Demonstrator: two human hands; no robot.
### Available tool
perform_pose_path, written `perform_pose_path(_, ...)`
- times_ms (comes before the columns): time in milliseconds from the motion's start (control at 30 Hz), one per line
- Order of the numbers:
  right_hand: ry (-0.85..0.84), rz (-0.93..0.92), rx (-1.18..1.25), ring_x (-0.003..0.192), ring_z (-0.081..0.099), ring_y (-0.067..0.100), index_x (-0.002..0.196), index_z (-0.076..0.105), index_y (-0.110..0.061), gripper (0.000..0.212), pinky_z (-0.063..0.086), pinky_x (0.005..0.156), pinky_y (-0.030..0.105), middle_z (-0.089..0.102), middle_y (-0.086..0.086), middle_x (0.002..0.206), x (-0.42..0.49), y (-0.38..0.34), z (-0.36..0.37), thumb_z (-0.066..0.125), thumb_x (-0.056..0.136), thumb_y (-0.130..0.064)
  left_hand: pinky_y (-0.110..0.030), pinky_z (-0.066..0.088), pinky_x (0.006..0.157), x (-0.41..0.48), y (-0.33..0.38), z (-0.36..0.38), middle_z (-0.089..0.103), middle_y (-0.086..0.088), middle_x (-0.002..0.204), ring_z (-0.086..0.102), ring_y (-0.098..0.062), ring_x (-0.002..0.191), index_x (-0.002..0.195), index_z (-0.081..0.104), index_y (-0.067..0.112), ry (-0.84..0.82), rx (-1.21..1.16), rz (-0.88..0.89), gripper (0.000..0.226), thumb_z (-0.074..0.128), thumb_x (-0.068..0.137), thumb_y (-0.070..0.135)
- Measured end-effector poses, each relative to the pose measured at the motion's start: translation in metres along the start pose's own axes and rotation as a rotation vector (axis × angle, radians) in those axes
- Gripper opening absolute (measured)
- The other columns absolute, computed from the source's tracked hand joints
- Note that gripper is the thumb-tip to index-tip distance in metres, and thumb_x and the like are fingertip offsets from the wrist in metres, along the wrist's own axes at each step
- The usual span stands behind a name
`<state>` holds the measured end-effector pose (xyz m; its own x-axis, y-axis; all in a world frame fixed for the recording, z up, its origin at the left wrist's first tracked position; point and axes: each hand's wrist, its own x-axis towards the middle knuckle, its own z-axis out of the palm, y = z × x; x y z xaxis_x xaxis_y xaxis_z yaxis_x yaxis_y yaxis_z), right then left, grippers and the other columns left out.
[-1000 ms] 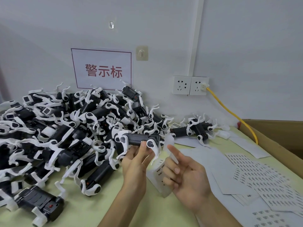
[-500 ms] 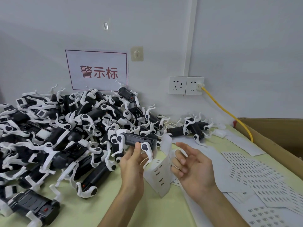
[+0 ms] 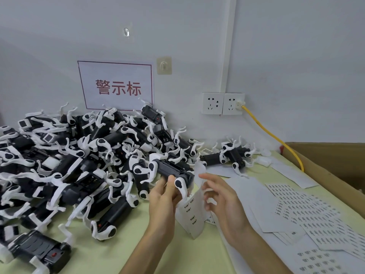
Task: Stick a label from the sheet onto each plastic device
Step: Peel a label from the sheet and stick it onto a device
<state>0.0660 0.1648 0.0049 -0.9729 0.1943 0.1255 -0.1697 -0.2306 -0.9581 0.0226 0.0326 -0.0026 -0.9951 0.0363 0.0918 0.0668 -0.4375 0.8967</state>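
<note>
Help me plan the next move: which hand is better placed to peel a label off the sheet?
Right, probably. The right hand is free, fingers beside the label sheet; the left hand grips the device.

White wall (image 3: 296,56) with red-lettered sign (image 3: 116,86), twin sockets (image 3: 223,103), yellow cable (image 3: 266,132); pale green table (image 3: 94,258).

Device pile (image 3: 69,165) on table (image 3: 122,254) left, label sheets (image 3: 306,210) right, box (image 3: 335,165) far right, sockets (image 3: 223,103) on wall (image 3: 296,56) behind

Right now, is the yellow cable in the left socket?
No, the yellow cable plugs into the right socket; the left socket is empty.
</note>
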Motion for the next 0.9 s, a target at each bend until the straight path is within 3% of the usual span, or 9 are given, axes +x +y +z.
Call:
perform_pose_path(100, -0.087, -0.041, -0.116, 0.103, 0.063, 0.013, 0.121, 0.070, -0.037, 0.039, 0.047, 0.083, 0.029, 0.067, -0.003, 0.116, -0.002, -0.001, 0.003, 0.070, 0.082, -0.035, -0.051, 0.046, 0.085, -0.002, -0.001, 0.000, 0.054, -0.012, 0.091, 0.047, -0.030, 0.084, 0.097, 0.055, -0.008, -0.046, 0.039, 0.059, 0.054, 0.069, 0.094, 0.044)
perform_pose_path(167, -0.142, -0.050, -0.151, 0.113, 0.062, 0.016, 0.126, 0.066, -0.040, 0.044, 0.047, 0.089, 0.029, 0.067, 0.004, 0.123, -0.002, -0.002, 0.004, 0.066, 0.082, -0.035, -0.040, 0.054, 0.082, 0.000, -0.005, -0.002, 0.061, -0.008, 0.083, 0.056, -0.020, 0.078, 0.095, 0.069, 0.006, -0.084, 0.048, 0.107, 0.038, 0.075, 0.088, 0.043)
perform_pose_path(233, -0.141, -0.066, -0.167, 0.108, 0.064, 0.014, 0.124, 0.067, -0.042, 0.043, 0.047, 0.086, 0.026, 0.069, 0.006, 0.119, -0.003, -0.003, 0.005, 0.062, 0.081, -0.037, -0.023, 0.054, 0.070, 0.001, -0.005, -0.003, 0.069, 0.007, 0.079, 0.062, -0.008, 0.069, 0.098, 0.078, 0.024, -0.118, 0.054, 0.126, 0.019, 0.078, 0.085, 0.037)
perform_pose_path(300, -0.127, -0.091, -0.189, 0.107, 0.064, 0.011, 0.122, 0.068, -0.043, 0.043, 0.049, 0.083, 0.024, 0.072, -0.001, 0.114, -0.002, -0.003, 0.004, 0.064, 0.080, -0.036, -0.018, 0.054, 0.065, 0.000, -0.004, -0.003, 0.076, 0.003, 0.083, 0.069, -0.008, 0.071, 0.099, 0.080, 0.026, -0.130, 0.024, 0.119, 0.021, 0.073, 0.081, 0.032)
perform_pose_path(400, -0.112, -0.137, -0.247, 0.116, 0.061, 0.011, 0.124, 0.066, -0.039, 0.047, 0.050, 0.087, 0.022, 0.071, -0.009, 0.118, -0.002, 0.000, 0.003, 0.069, 0.078, -0.035, -0.019, 0.056, 0.065, -0.001, -0.003, -0.003, 0.079, -0.007, 0.094, 0.074, -0.013, 0.077, 0.102, 0.080, 0.019, -0.121, -0.006, 0.140, 0.023, 0.071, 0.081, 0.026)
perform_pose_path(500, -0.109, -0.184, -0.274, 0.114, 0.061, 0.001, 0.125, 0.062, -0.038, 0.051, 0.051, 0.086, 0.017, 0.070, -0.019, 0.115, -0.002, 0.004, 0.006, 0.074, 0.076, -0.033, -0.022, 0.057, 0.067, -0.002, -0.004, -0.004, 0.078, -0.006, 0.088, 0.072, -0.014, 0.072, 0.110, 0.077, 0.013, -0.095, 0.005, 0.137, 0.032, 0.071, 0.082, 0.027)
perform_pose_path(633, -0.136, -0.182, -0.287, 0.111, 0.064, 0.000, 0.131, 0.056, -0.036, 0.057, 0.049, 0.089, 0.015, 0.070, -0.020, 0.116, 0.000, 0.008, 0.007, 0.073, 0.078, -0.033, -0.024, 0.058, 0.070, -0.001, -0.003, -0.005, 0.076, -0.015, 0.085, 0.068, -0.016, 0.071, 0.107, 0.080, 0.025, -0.091, 0.056, 0.158, 0.030, 0.072, 0.080, 0.035)
perform_pose_path(767, -0.143, -0.190, -0.289, 0.112, 0.065, 0.004, 0.135, 0.054, -0.033, 0.058, 0.050, 0.092, 0.019, 0.069, -0.018, 0.121, 0.001, 0.010, 0.006, 0.073, 0.080, -0.031, -0.021, 0.055, 0.064, -0.003, -0.002, -0.004, 0.072, -0.004, 0.072, 0.063, -0.012, 0.063, 0.102, 0.080, 0.030, -0.111, 0.070, 0.183, 0.025, 0.072, 0.079, 0.037)
perform_pose_path(900, -0.146, -0.183, -0.266, 0.110, 0.066, 0.008, 0.135, 0.055, -0.034, 0.059, 0.051, 0.088, 0.019, 0.069, -0.015, 0.123, 0.001, 0.012, 0.006, 0.074, 0.080, -0.031, -0.023, 0.056, 0.063, -0.004, -0.001, -0.004, 0.077, -0.007, 0.084, 0.068, -0.015, 0.065, 0.106, 0.080, 0.032, -0.103, 0.066, 0.137, 0.031, 0.072, 0.078, 0.041)
